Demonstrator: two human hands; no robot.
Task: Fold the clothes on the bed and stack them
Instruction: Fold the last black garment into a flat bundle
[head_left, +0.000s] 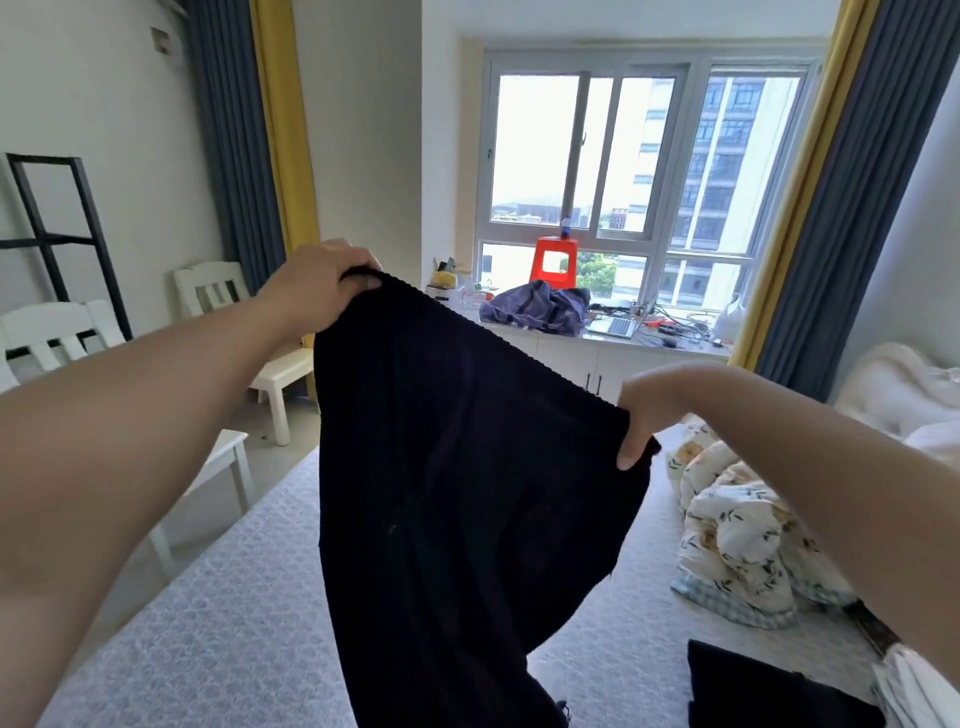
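Garment: black ribbed knit garment (457, 493), hanging spread between both hands above the grey quilted bed (208, 597).
Left hand (322, 291): fingers curled, gripping its upper edge.
Right hand (654, 410): pinching the lower corner.

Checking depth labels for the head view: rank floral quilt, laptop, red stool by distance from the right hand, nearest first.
From the right hand, which pinches the black garment:
1. Floral quilt: on the bed, just below and to its right.
2. Laptop: on the window counter, beyond the bed.
3. Red stool: behind the laptop, against the window.
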